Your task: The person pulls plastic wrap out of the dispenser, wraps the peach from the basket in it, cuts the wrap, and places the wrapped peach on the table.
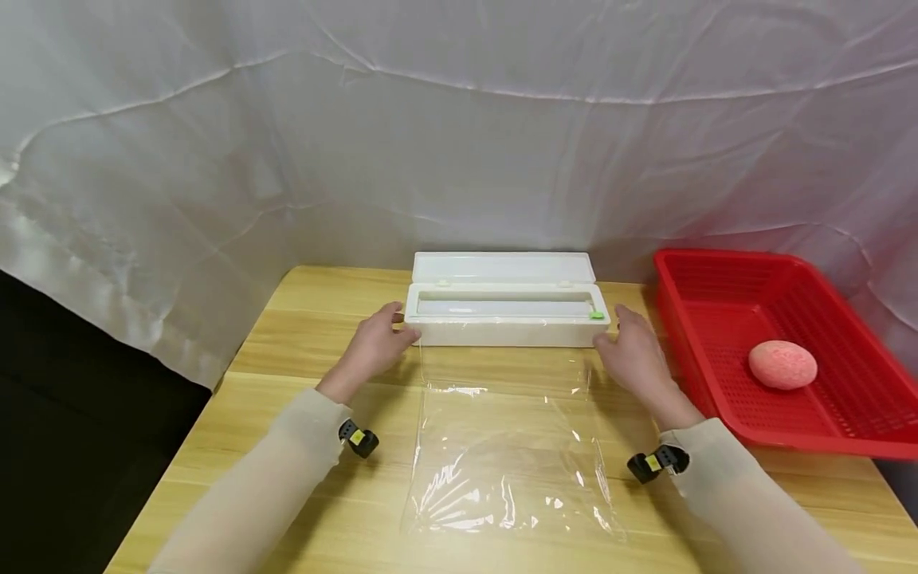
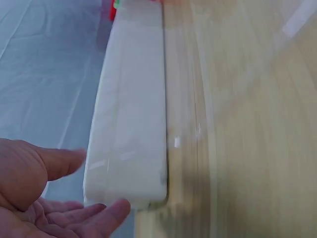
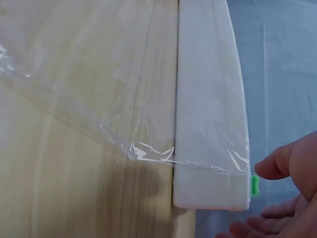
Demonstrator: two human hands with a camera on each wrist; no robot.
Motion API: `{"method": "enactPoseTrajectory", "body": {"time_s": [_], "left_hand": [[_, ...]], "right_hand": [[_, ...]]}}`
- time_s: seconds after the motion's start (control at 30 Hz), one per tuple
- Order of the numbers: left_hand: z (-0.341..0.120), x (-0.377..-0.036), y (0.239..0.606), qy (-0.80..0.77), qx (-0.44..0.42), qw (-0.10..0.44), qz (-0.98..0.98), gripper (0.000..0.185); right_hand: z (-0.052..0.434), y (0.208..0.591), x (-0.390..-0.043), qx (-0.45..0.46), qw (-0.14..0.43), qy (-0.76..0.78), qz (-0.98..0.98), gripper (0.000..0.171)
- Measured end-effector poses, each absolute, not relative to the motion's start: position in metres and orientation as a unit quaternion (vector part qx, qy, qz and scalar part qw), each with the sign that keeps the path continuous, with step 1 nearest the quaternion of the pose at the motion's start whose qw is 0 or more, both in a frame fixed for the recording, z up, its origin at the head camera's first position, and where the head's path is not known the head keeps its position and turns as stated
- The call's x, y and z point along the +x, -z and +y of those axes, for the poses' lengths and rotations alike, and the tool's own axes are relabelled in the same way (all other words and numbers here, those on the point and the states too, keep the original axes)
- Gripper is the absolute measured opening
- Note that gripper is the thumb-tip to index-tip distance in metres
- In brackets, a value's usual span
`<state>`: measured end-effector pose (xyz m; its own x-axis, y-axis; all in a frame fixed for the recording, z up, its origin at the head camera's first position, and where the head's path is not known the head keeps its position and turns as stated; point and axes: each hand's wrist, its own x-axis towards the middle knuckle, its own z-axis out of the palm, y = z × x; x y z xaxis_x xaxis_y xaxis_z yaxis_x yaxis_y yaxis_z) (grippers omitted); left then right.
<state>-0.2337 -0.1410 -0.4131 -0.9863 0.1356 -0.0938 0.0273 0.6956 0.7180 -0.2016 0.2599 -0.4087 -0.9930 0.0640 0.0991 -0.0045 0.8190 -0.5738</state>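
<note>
A white cling film dispenser box [image 1: 505,333] stands at the back of the table, its lid [image 1: 502,267] raised. Inside lies a pale roll [image 1: 502,307], and a green slider [image 1: 597,315] sits at the right end. From the box's front, clear plastic film [image 1: 509,462] spreads toward me over the wood. At the left end is my left hand [image 1: 375,344], thumb and fingers loosely spread around the corner; whether they touch it is hard to tell. My right hand [image 1: 634,355] is by the right end, its thumb [image 3: 274,163] near the slider, fingers relaxed and gripping nothing.
A red plastic basket [image 1: 688,359] occupies the right side of the table, with a pink oval object [image 1: 782,365] in it. Grey cloth [image 1: 445,159] hangs behind the table [image 1: 301,351]. Dark space lies beyond the left edge.
</note>
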Motion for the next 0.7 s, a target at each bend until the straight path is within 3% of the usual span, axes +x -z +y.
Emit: {"method": "enactPoseTrajectory", "body": {"time_s": [0.23, 0.7], "left_hand": [[-0.130, -0.241, 0.418, -0.387, 0.069, 0.041, 0.919, 0.049], [-0.127, -0.262, 0.420, -0.392, 0.076, 0.042, 0.916, 0.052]], "right_hand": [[0.257, 0.411, -0.205, -0.015, 0.046, -0.289, -0.956, 0.060], [0.262, 0.411, -0.214, -0.025, 0.044, -0.289, -0.956, 0.060]]}}
